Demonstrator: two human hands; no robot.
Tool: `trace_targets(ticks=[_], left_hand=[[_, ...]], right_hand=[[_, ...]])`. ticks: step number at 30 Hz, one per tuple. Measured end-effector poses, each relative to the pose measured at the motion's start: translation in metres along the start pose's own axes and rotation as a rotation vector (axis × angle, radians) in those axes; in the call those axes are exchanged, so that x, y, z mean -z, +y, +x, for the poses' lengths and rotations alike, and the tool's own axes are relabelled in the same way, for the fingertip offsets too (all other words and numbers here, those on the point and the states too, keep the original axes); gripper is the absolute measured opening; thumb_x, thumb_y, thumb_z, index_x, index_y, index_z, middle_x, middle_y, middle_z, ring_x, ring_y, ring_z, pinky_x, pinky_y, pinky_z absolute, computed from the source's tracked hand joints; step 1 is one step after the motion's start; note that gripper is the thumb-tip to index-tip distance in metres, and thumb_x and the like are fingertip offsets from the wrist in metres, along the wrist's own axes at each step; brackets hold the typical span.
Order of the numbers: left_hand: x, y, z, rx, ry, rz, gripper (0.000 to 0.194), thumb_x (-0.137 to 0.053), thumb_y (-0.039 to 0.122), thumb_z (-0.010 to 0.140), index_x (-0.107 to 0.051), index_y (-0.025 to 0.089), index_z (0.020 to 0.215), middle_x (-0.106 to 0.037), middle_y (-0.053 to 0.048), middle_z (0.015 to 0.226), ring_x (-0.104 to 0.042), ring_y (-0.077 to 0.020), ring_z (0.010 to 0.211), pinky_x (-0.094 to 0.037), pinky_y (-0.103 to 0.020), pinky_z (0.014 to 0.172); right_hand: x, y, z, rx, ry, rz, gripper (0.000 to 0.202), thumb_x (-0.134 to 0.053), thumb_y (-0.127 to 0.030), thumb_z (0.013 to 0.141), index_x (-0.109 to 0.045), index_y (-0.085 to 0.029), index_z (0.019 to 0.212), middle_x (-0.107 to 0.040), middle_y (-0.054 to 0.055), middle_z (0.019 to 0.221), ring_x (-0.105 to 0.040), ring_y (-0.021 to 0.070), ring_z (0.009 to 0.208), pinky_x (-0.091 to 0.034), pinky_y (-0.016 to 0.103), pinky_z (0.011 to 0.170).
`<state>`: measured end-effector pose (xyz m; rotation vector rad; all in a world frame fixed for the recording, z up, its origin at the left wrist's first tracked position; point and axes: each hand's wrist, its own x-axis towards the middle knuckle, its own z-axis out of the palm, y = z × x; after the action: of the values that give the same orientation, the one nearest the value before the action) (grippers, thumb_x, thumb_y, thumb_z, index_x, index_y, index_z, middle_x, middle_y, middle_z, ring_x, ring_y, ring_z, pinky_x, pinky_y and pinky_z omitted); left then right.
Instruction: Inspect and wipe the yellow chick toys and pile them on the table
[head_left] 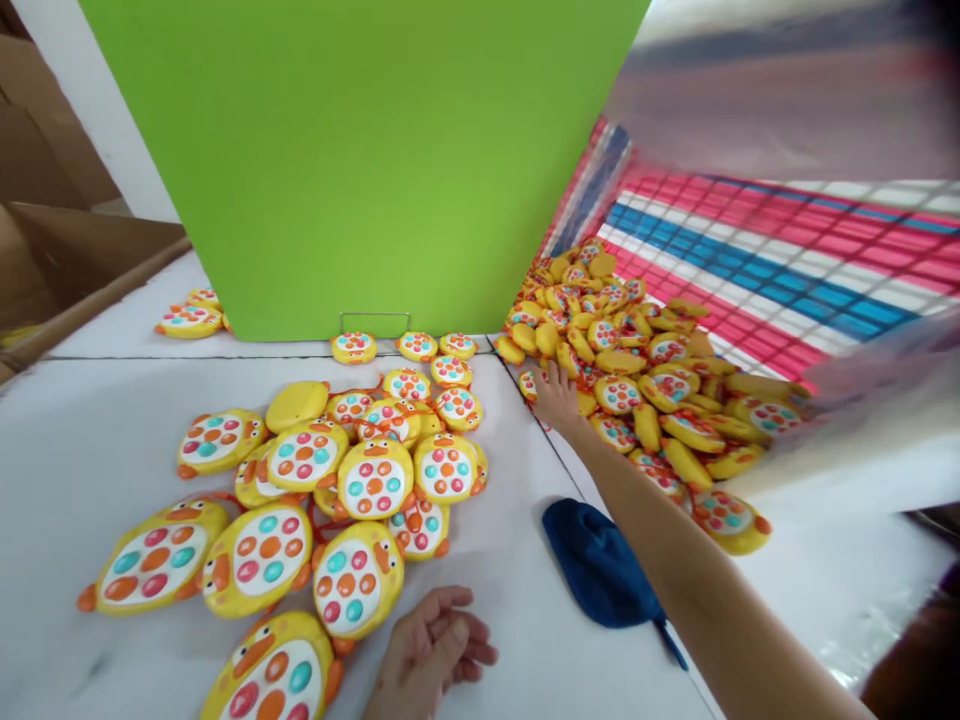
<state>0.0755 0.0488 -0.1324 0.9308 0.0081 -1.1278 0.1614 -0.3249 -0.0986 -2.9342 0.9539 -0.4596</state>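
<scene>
A right hand (558,402) reaches into heaped yellow duck toys (619,394) on a counter (82,440), its grip unclear; the left hand (429,655), empty, curls loosely open beside more. They look light, firm, best held by the rims.

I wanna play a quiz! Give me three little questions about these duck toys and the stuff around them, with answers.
1. Which hand reaches to the big heap of yellow, duck-shaped toys with coloured dots?
A) left hand
B) right hand
C) neither

2. True or false: the dark blue cloth thing with a cord lies on the white tabletop.

3. Fill in: behind the spread-out ducks stands a big, flat panel coloured ____.

Key: 1. B; 2. true; 3. green.
</scene>
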Motion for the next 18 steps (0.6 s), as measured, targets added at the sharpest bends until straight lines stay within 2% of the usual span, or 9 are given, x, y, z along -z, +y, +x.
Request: trace_targets(ticks=[4, 7, 10, 13, 16, 18], left_hand=[[-0.001, 0.004, -0.002, 0.032, -0.002, -0.042, 0.051, -0.076, 0.051, 0.062, -0.06, 0.017, 0.096, -0.065, -0.006, 0.081, -0.064, -0.0179, 0.076, -0.044, -0.027, 0.067], [-0.001, 0.004, -0.003, 0.014, -0.002, -0.042, 0.049, -0.077, 0.048, 0.063, -0.061, 0.016, 0.096, -0.065, -0.007, 0.082, -0.064, -0.0184, 0.077, -0.044, -0.027, 0.068], [-0.003, 0.004, -0.005, -0.023, 0.021, -0.037, 0.049, -0.074, 0.049, 0.066, -0.059, 0.015, 0.099, -0.066, -0.008, 0.084, -0.064, -0.0194, 0.078, -0.045, -0.029, 0.07], [-0.007, 0.007, -0.007, -0.047, 0.018, -0.031, 0.048, -0.07, 0.049, 0.071, -0.058, 0.013, 0.101, -0.066, -0.01, 0.086, -0.064, -0.0197, 0.079, -0.046, -0.029, 0.072], [-0.011, 0.012, -0.011, -0.078, 0.016, -0.036, 0.05, -0.063, 0.052, 0.075, -0.055, 0.011, 0.102, -0.065, -0.012, 0.086, -0.064, -0.0211, 0.079, -0.048, -0.028, 0.067], [-0.013, 0.015, -0.013, -0.094, -0.016, -0.026, 0.054, -0.059, 0.056, 0.076, -0.054, 0.011, 0.105, -0.065, -0.013, 0.087, -0.064, -0.0219, 0.078, -0.049, -0.029, 0.062]], right_hand=[[0.003, 0.006, 0.005, 0.102, -0.024, -0.045, 0.046, -0.046, -0.008, 0.077, -0.051, -0.008, 0.122, -0.05, 0.025, 0.124, -0.041, 0.0386, 0.12, -0.029, 0.055, 0.098], [0.013, 0.006, -0.015, 0.179, -0.006, -0.017, 0.042, -0.044, -0.012, 0.079, -0.052, -0.009, 0.12, -0.053, 0.021, 0.12, -0.045, 0.0335, 0.116, -0.035, 0.048, 0.098], [0.029, -0.002, -0.064, 0.265, 0.006, 0.046, 0.05, -0.044, -0.015, 0.079, -0.041, -0.013, 0.129, -0.047, 0.014, 0.13, -0.044, 0.0246, 0.12, -0.038, 0.036, 0.101], [0.052, -0.021, -0.131, 0.405, 0.012, 0.249, 0.055, -0.045, -0.022, 0.083, -0.03, -0.014, 0.135, -0.045, 0.013, 0.133, -0.047, 0.0215, 0.12, -0.043, 0.033, 0.099], [0.072, -0.046, -0.191, 0.611, -0.002, 0.492, 0.046, -0.042, -0.028, 0.089, -0.034, -0.019, 0.133, -0.047, 0.013, 0.131, -0.046, 0.0228, 0.123, -0.044, 0.035, 0.098], [0.078, -0.059, -0.22, 0.731, -0.04, 0.544, 0.043, -0.044, -0.029, 0.09, -0.037, -0.02, 0.131, -0.049, 0.013, 0.129, -0.043, 0.0229, 0.125, -0.043, 0.036, 0.1]])
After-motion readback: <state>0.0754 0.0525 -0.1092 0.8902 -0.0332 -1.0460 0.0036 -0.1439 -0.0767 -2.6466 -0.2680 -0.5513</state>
